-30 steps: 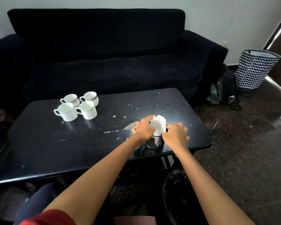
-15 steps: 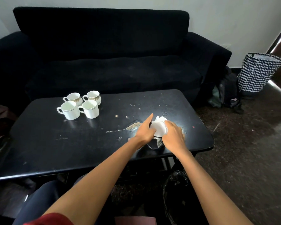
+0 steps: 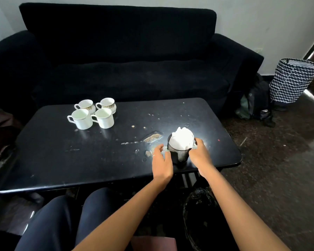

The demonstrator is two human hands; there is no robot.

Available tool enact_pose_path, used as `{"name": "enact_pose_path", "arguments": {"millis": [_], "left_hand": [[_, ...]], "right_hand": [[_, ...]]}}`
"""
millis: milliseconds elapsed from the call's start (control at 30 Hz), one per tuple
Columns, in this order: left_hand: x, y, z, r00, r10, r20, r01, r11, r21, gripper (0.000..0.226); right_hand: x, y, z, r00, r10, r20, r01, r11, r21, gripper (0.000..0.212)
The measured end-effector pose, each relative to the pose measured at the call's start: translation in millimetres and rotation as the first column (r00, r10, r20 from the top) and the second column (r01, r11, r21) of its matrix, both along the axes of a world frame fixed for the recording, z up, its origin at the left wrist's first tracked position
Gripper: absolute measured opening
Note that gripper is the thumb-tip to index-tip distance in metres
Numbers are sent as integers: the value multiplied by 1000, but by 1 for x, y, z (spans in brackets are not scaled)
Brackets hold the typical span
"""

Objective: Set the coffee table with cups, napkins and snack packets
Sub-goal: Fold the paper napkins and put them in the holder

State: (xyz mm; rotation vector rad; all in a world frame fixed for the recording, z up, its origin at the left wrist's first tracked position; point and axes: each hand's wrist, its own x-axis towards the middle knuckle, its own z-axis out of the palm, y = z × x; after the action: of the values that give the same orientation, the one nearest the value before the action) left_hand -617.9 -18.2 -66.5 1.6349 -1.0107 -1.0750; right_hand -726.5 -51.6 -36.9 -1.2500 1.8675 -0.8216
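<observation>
A black mesh holder (image 3: 179,155) stuffed with white napkins (image 3: 182,140) stands near the front right of the black coffee table (image 3: 62,153). My right hand (image 3: 200,155) holds the holder's right side, thumb up at the rim. My left hand (image 3: 161,164) lies just left of the holder with relaxed fingers, holding nothing. Several white cups (image 3: 94,114) stand grouped at the table's far left. No snack packets are in sight.
A black sofa (image 3: 127,66) runs behind the table. On the floor to the right stand a zigzag-patterned basket (image 3: 294,80) and a dark backpack (image 3: 256,104). A black bin bag (image 3: 199,214) sits by my right forearm; my knees are under the table's front edge.
Both hands came off the top of the napkins. The left drew back beside the holder; the right dropped to its side. The napkin bundle now shows fully.
</observation>
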Motion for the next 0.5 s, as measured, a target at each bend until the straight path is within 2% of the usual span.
{"name": "enact_pose_path", "arguments": {"millis": [133,300,500], "left_hand": [[-8,10,-3,999,-39,12,39,999,-2,40],[-1,8,-3,999,-33,20,33,999,12,48],[28,-2,-4,1000,-21,22,20,1000,24,68]], "right_hand": [[4,4,-8,996,35,82,-39,998,48,55],[9,5,-11,991,77,113,-80,997,20,55],[22,8,-15,964,227,140,-234,972,32,63]]}}
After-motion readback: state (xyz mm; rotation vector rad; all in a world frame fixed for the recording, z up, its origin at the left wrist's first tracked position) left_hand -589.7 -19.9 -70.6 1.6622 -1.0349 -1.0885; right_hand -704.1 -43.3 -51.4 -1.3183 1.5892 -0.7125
